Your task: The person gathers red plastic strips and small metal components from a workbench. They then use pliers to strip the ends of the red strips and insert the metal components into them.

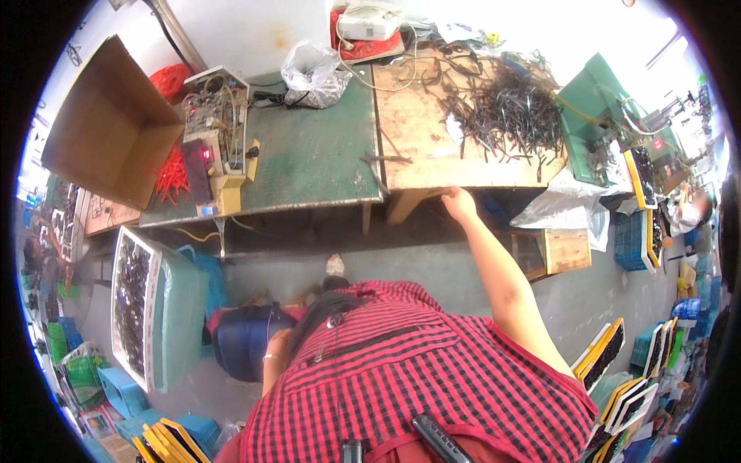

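- At nine o'clock an open cardboard box [108,123] tilts over the bench's left end; below it a tray of small dark parts [133,305] leans upright against a teal bag; neither is touched.
- The left hand is hidden low at seven o'clock, behind the red checked shirt [409,370]; only a forearm with a bracelet [272,357] shows, so whether that hand is open or closed I cannot tell.
- At eleven o'clock a wired test device [216,123] with a red lamp sits unattended on the green bench top [316,162].
- The right hand [458,204] reaches to twelve o'clock, fingers curled on the front edge of the wooden board [421,131]; it holds no part.
- At one o'clock the heap of dark wire pieces [509,116] lies on that board, well apart from the hand; by my judgement handling has not begun.
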`<state>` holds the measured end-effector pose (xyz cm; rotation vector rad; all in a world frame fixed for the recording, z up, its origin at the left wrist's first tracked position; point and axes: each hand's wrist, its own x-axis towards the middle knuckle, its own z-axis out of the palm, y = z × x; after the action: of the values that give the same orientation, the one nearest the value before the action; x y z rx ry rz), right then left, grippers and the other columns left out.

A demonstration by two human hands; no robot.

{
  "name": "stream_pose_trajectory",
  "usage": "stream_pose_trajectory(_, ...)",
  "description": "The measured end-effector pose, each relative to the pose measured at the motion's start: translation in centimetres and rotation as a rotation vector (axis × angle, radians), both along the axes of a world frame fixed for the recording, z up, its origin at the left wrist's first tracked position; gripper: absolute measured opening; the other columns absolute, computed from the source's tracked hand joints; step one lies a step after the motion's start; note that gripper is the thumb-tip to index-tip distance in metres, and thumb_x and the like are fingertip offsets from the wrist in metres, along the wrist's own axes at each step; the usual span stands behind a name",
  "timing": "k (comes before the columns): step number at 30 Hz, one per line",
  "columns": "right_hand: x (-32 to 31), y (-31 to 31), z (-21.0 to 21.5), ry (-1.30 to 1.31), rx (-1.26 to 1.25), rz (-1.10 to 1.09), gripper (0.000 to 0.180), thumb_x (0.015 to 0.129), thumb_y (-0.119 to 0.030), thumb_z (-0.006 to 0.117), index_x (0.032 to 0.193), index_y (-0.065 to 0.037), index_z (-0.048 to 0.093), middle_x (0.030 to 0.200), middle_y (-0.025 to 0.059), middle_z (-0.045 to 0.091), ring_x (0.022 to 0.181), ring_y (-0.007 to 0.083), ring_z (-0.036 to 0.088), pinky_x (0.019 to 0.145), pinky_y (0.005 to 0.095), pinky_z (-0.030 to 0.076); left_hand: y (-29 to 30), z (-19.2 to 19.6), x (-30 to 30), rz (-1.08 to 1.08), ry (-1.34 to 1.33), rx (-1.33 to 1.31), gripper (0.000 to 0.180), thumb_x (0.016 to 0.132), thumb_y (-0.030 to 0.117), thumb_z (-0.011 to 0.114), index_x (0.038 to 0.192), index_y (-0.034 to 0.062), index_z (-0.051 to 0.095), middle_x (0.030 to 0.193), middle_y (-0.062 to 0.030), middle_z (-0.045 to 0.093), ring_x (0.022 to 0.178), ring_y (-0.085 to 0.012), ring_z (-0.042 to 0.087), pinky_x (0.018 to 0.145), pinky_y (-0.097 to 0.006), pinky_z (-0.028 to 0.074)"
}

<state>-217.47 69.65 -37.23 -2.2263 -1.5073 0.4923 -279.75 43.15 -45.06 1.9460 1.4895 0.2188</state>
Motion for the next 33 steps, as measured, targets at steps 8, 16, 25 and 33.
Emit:
stream_pose_trajectory(8,0.5,11.0,4.1,-0.27,-0.063,-0.047,0.043,0.077,-0.014,0.064,0.12,-0.011,0.063,0.115,0.016,0.064,0.112,0.0321,0.058,0.094,0.0404,0.047,4.0,4.8,-7.6,0.378,0.16,-0.281,0.008,0.083,0.009,0.055,0.084,0.0058,0.063,0.077,-0.006,0.064,0.069,-0.0181,0.061,0.06,-0.031,0.05)
stream_pose_trajectory(16,2.7,13.2,-1.6,-0.664,-0.077,0.033,0.023,0.073,-0.016,0.068,0.093,-0.007,0.062,0.095,0.0147,0.064,0.095,0.035,0.06,0.084,0.0451,0.049,10.1,3.9,-14.7,-0.127,0.566,-0.163,0.013,0.084,0.018,0.057,0.075,0.0128,0.065,0.074,-0.0079,0.065,0.068,-0.0226,0.064,0.061,-0.036,0.05)
stream_pose_trajectory(25,6.1,13.0,-6.3,0.208,0.32,-0.432,0.022,0.081,-0.013,0.058,0.099,-0.001,0.056,0.065,0.0025,0.051,0.052,0.0163,0.053,0.045,0.0309,0.045,30.9,27.5,3.4,0.542,-0.554,-0.119,0.019,0.083,-0.002,0.063,0.101,0.0018,0.059,0.09,-0.0047,0.062,0.087,-0.0148,0.059,0.079,-0.031,0.049)
stream_pose_trajectory(33,-13.6,11.7,22.6,0.638,0.271,0.105,0.028,0.092,-0.022,0.058,0.111,-0.002,0.057,0.078,0.0049,0.051,0.069,0.0112,0.047,0.06,0.0271,0.037,40.0,40.0,21.0,0.003,-1.754,-0.408,0.034,0.072,-0.01,0.064,0.098,0.0078,0.052,0.136,-0.016,0.044,0.122,-0.0258,0.046,0.082,-0.025,0.045)
